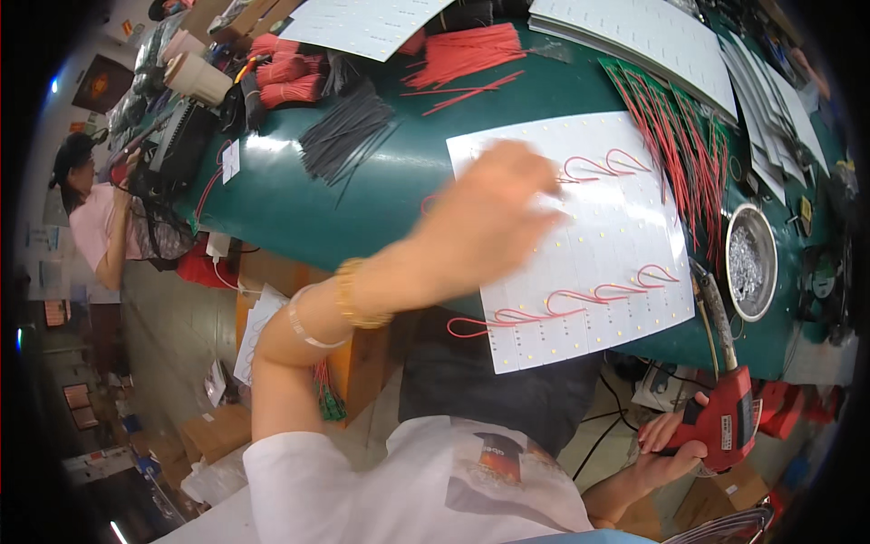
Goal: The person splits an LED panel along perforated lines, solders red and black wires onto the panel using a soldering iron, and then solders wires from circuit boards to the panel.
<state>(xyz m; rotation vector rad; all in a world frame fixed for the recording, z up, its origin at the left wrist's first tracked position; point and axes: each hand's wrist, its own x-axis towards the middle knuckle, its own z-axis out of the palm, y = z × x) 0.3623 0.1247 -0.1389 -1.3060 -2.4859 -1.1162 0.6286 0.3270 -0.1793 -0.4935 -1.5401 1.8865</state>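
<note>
My left hand (512, 213) is over the upper part of a white circuit board sheet (580, 240) dotted with small yellowish parts. Motion smears its curled fingers, and whether they hold a wire cannot be made out. Beside the fingertips runs an upper row of red wire loops (594, 170), partly hidden by the hand. A second row of red wire loops (562, 304) crosses the sheet's lower part. At the lower right, my right hand (666, 449) grips a red soldering gun (728, 422). Its metal barrel points up toward the sheet's right edge.
Black wires (344, 131) and red wires (471, 54) lie at the back of the green table (272, 204). Red-wired strips (675, 145) and a metal bowl of silvery bits (750, 263) are on the right. More white sheets (634, 45) are stacked behind. Another person (100, 204) is at far left.
</note>
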